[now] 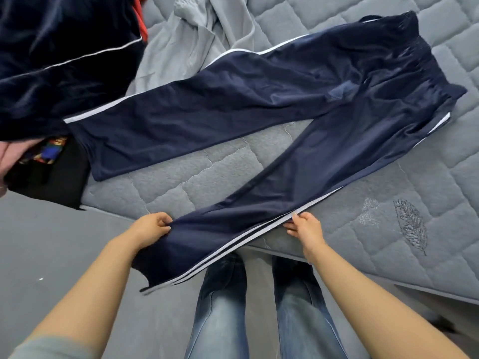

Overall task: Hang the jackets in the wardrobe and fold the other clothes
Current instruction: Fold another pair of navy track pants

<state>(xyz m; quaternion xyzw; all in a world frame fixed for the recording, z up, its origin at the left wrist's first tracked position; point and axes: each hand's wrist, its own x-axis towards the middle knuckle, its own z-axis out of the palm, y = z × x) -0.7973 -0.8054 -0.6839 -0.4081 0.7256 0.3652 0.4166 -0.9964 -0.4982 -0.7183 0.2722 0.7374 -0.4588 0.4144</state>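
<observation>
The navy trousers (259, 104) lie spread and still unfolded on the mattress (388, 193), the left hand (153, 226) and right hand (305, 229) each pinching an edge of the near leg, while grey clothes (186, 40) wait behind, so most work remains.

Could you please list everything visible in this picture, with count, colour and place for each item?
track trousers: one, navy with white side stripes, spread across the mattress, near leg hanging over its edge
mattress: one, grey quilted, under the clothes
grey garment: one, light grey, crumpled at top centre
velvet garment: one, dark navy with white piping, top left
black garment: one, black with a colourful print, left edge of the mattress
red fabric: one strip, top left, partly hidden
floor: grey, lower left
left hand: pinches the near leg's inner edge
right hand: pinches its striped edge
</observation>
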